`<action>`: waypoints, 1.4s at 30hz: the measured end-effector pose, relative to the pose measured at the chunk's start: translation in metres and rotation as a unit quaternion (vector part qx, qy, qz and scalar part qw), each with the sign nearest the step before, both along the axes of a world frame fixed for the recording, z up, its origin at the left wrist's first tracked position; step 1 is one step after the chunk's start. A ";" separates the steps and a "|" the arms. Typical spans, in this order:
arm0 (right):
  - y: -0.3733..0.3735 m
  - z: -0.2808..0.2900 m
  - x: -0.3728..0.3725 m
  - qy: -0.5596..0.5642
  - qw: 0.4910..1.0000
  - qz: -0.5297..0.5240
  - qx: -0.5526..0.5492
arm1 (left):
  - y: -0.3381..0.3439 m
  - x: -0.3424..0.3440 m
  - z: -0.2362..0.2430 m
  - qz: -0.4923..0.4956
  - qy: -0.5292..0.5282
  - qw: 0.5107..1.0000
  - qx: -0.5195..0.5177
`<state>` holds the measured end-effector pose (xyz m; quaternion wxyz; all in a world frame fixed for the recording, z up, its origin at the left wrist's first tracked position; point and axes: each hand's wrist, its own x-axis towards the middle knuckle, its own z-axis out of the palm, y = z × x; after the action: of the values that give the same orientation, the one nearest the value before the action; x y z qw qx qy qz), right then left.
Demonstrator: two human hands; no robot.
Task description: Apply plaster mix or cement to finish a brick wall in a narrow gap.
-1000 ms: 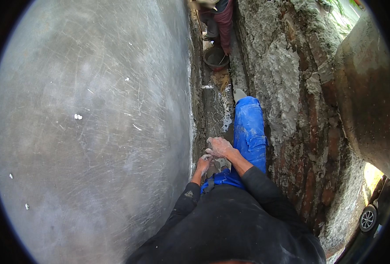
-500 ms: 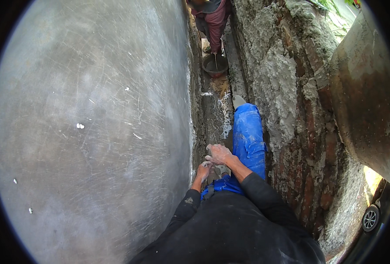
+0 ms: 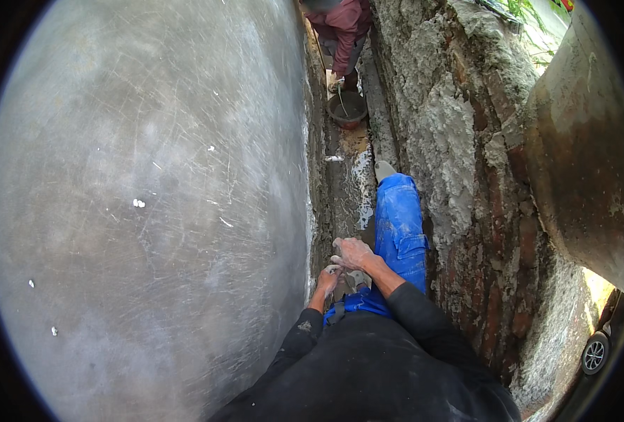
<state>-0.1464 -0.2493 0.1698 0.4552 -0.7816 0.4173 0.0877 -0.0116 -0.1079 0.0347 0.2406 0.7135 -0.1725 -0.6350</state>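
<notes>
Close in front of my waist, my left hand [image 3: 329, 276] and my right hand [image 3: 354, 254] meet, with pale dust on the fingers. Both are closed with curled fingers, the right a little above the left. Anything between them is too small or too hidden to make out. Beneath them shows my bent leg in dusty blue trousers [image 3: 400, 225]. Farther ahead, a dark round bucket [image 3: 347, 112] with a thin handle stands in the narrow passage. A co-worker in a maroon top [image 3: 344, 24] bends over it, a hand at the handle.
A smooth grey wall [image 3: 150, 281] with white specks rises close on my left. Rough brick and crumbling plaster [image 3: 460, 162] line the right side. A large stained pale surface [image 3: 579, 141] bulges at upper right; a car wheel [image 3: 595, 353] shows below it. White splashes [image 3: 361, 183] mark the ledge.
The co-worker has bent lower over the bucket, and the arm has shifted. My hands remain together, with only slight movement. The whole view has shifted a little.
</notes>
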 end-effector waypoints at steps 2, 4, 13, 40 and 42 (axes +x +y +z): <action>0.000 -0.005 0.000 -0.006 1.000 0.001 -0.004 | -0.001 0.000 -0.001 -0.004 -0.003 1.000 0.004; 0.001 -0.009 0.000 0.001 1.000 0.004 -0.013 | 0.000 -0.001 -0.001 0.010 0.011 1.000 0.004; -0.001 -0.005 0.000 -0.005 1.000 0.006 -0.006 | 0.000 0.001 -0.005 0.001 0.007 1.000 0.017; -0.001 -0.003 0.001 -0.006 0.999 0.028 -0.019 | 0.002 0.004 0.000 -0.037 0.005 0.999 0.005; -0.001 -0.003 0.000 -0.008 1.000 0.023 -0.015 | 0.001 0.001 0.003 -0.044 0.005 0.999 0.013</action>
<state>-0.1465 -0.2503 0.1668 0.4444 -0.7985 0.3968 0.0861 -0.0103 -0.1074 0.0377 0.2038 0.7048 -0.1946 -0.6511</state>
